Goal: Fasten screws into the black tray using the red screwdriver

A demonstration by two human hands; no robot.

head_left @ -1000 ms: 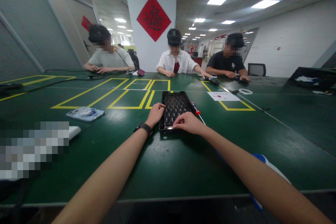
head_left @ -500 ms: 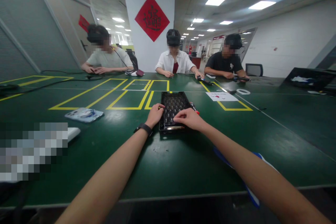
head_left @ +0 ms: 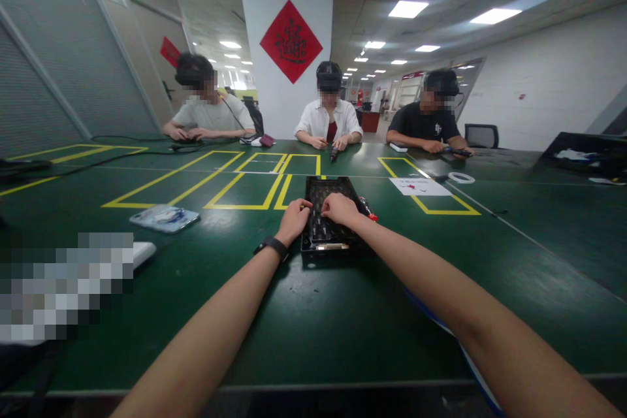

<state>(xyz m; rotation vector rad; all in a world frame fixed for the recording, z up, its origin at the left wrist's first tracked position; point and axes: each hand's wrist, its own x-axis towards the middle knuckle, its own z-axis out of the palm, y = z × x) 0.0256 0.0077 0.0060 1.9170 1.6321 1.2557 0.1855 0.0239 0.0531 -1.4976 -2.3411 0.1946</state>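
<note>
Right fingers bunched over the open black case, left hand at its side

On my feed, the right hand point(head_left: 341, 210) is above the inside of the black case point(head_left: 313, 253), its thumb and fingers drawn close together. I can't tell whether a small piece is pinched between them. The left hand point(head_left: 292, 221) has its fingers curled at the case's left edge; I can't make out whether they grip the wall or only rest against it. A dark wristband point(head_left: 272, 246) circles that wrist.

The case lies open on the green table point(head_left: 313, 333), in front of me and between the hands. I see rows of small upright shapes inside, too fine for me to identify, and a shiny metal strip point(head_left: 332, 247) lies along its near end. Just beside the right wall I have a screwdriver point(head_left: 366, 208) with red on its handle.

Farther out to my right are a printed sheet point(head_left: 420, 187) and a white ring point(head_left: 461, 178). A blue-and-white item point(head_left: 431, 315) shows partly under the right forearm. To my left lies a phone point(head_left: 164, 217) in a pale patterned case, near a pixelated white object point(head_left: 142, 252).

Across the table I count three people; the middle person point(head_left: 328, 124) has both hands near a dark tool point(head_left: 334, 155).
</note>
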